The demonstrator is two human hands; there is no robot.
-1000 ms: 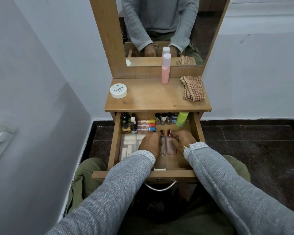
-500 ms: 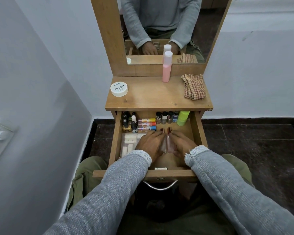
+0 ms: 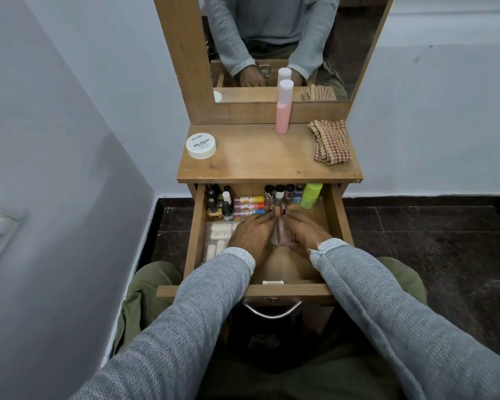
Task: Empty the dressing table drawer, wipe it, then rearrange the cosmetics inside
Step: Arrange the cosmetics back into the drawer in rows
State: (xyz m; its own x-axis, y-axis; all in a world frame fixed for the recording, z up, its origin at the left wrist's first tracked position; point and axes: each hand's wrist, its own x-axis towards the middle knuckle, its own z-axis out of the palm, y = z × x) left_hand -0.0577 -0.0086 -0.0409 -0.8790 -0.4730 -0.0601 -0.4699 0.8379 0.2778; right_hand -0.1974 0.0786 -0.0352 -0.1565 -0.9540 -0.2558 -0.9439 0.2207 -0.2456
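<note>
A narrow wooden dressing table (image 3: 269, 157) stands in a corner of pale walls, on a dark stone floor (image 3: 416, 241). A mirror (image 3: 272, 47) rises at the table's 12 o'clock side and reflects grey sleeves and hands. On the tabletop, a white round tub (image 3: 201, 145) printed "NAIL POLISH" sits at 9 o'clock, a tall pink bottle (image 3: 283, 111) with a pale cap stands upright at 12 o'clock against the mirror frame, and a folded checked cloth (image 3: 331, 141) lies at 3 o'clock.

Below the top, the drawer (image 3: 195, 232) is pulled open toward the person. Inside it, at 11 o'clock, stand small dark nail polish bottles (image 3: 218, 204). Just beside them three tubes (image 3: 248, 207) with orange, red and blue labels lie on their sides, stacked one against another. At 12 o'clock a row of small capped bottles (image 3: 282, 193) stands along the back wall, and a lime green container (image 3: 311, 196) lies tilted at 1 o'clock. A clear packet of white pieces (image 3: 218, 238) rests at 9 o'clock.

In the middle of the drawer two clear glass bottles (image 3: 280, 235) with pinkish-red caps lie side by side, caps pointing to 12 o'clock. The left hand (image 3: 250, 236) and the right hand (image 3: 306, 233) press against them from each side, fingers fairly straight and held close, touching the glass
</note>
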